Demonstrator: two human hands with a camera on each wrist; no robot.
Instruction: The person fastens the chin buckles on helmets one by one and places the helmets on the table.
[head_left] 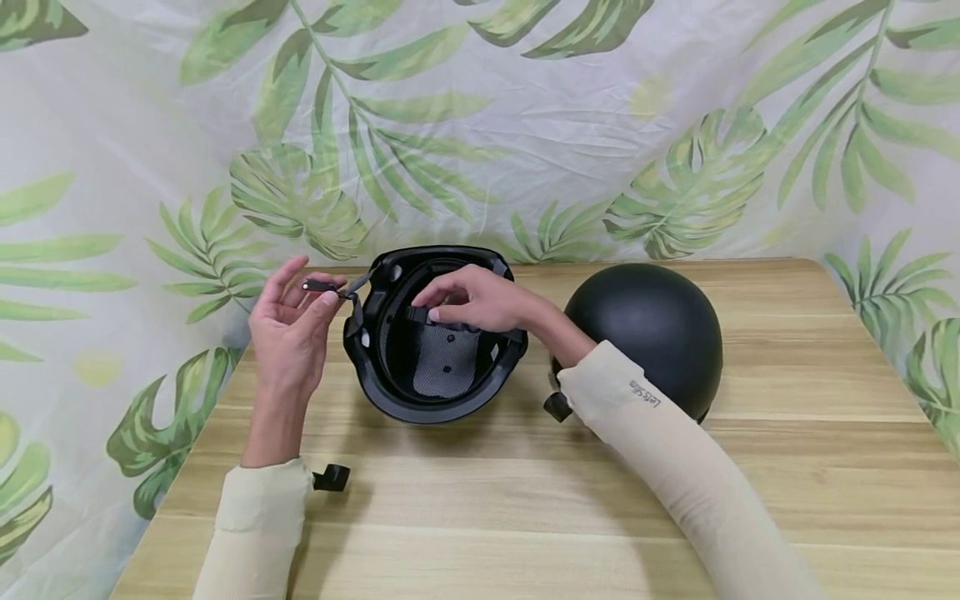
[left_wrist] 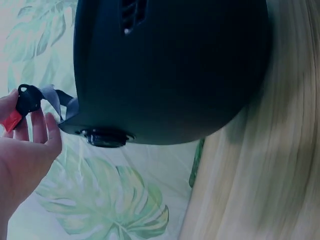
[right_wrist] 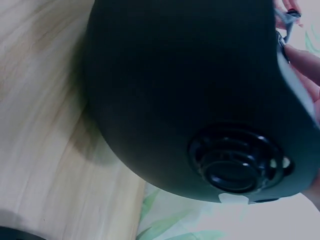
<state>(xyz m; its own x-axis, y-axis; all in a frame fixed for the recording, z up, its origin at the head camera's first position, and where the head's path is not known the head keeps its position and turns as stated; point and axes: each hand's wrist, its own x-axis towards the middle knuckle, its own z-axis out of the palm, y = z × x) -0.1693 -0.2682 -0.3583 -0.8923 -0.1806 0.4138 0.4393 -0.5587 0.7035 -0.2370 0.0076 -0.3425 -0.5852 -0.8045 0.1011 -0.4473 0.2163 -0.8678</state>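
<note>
A black helmet (head_left: 435, 412) lies upside down on the table, its mesh-lined inside facing up. My left hand (head_left: 288, 342), left of it, pinches a black chin-strap buckle (head_left: 322, 286) between thumb and fingers. A grey strap (left_wrist: 50, 95) runs from that buckle to the helmet, and a red tab (left_wrist: 11, 121) shows on it. My right hand (head_left: 480, 300) reaches over the far right rim. Its thumb and fingertips pinch a black strap piece (head_left: 417, 314) above the lining. In the right wrist view the shell carries a round black fitting (right_wrist: 232, 170).
A second black helmet (head_left: 645, 325) sits dome up on the right, partly behind my right forearm. Small black pieces show beside my left sleeve (head_left: 258, 517) and right sleeve (head_left: 675, 458). The wooden table (head_left: 465, 517) ends at a leaf-print cloth (head_left: 555, 150) behind.
</note>
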